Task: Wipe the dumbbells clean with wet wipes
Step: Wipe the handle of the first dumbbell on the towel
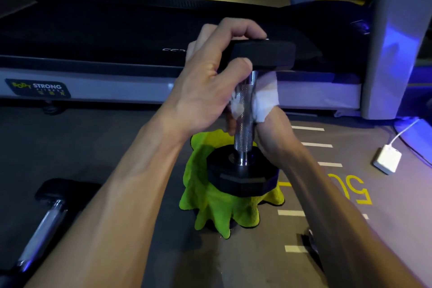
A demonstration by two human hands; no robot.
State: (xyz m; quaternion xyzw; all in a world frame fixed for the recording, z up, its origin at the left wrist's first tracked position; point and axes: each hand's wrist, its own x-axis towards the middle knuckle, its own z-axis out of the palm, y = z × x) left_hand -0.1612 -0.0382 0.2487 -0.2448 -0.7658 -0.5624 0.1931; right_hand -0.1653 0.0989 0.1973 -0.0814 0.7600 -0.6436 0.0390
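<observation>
A black dumbbell with a knurled chrome handle stands upright on a bright green cloth on the gym floor. My left hand grips its upper black head and holds it steady. My right hand is mostly hidden behind the handle and presses a white wet wipe around the chrome shaft. A second dumbbell lies on the floor at the lower left, partly cut off by the frame edge.
A treadmill with a grey side rail runs across the back, and its upright post rises at the right. A white power adapter with a cable lies on the floor at the right. Floor markings run beside it.
</observation>
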